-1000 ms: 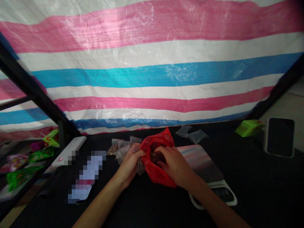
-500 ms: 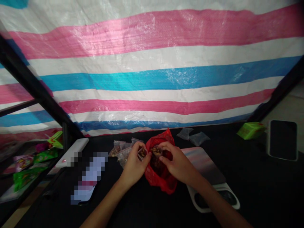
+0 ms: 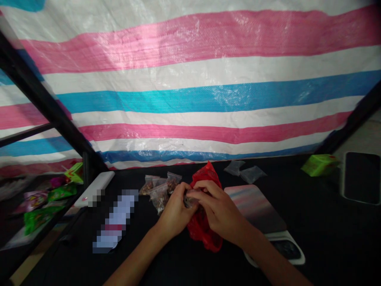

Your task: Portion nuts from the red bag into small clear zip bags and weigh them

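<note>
Filled zip bags (image 3: pixel 160 197) sit left, towards the bench's far edge; those look done. Our left hand (image 3: pixel 180 211) and right hand (image 3: pixel 218 208) clamp together on another clear bag (image 3: pixel 189 201) by the red bag (image 3: pixel 204 237); we can't tell if it's sealed. Right, far edge: two flat bags (image 3: pixel 253 174), unfilled.

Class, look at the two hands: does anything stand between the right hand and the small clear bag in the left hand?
Nothing visible does. The right hand reaches right over the clear bag in the left hand; the red bag lies beneath, not between.
</note>
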A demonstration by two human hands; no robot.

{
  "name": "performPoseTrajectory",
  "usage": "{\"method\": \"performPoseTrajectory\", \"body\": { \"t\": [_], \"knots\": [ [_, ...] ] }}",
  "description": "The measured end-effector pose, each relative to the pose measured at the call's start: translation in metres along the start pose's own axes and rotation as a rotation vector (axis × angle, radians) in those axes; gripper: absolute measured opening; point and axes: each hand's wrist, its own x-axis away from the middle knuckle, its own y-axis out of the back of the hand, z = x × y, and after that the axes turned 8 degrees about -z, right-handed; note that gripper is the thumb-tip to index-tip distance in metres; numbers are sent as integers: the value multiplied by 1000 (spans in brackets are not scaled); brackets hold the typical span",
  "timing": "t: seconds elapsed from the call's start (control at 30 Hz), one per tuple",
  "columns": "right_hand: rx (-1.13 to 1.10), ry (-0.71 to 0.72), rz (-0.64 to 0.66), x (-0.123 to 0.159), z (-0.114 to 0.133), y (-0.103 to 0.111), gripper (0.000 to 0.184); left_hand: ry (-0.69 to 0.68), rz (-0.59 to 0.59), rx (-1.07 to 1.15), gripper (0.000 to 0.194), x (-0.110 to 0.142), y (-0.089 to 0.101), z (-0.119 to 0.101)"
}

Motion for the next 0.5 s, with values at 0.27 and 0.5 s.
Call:
{"method": "performPoseTrajectory", "body": {
  "t": [0.27,0.5],
  "knots": [
    [1,-65,3,-2,-5,4,31,47,-7,83,18,-1,0,0],
    [79,-68,-5,-4,-6,9,27,46,36,56,17,-1,-1,-1]
  ]
}}
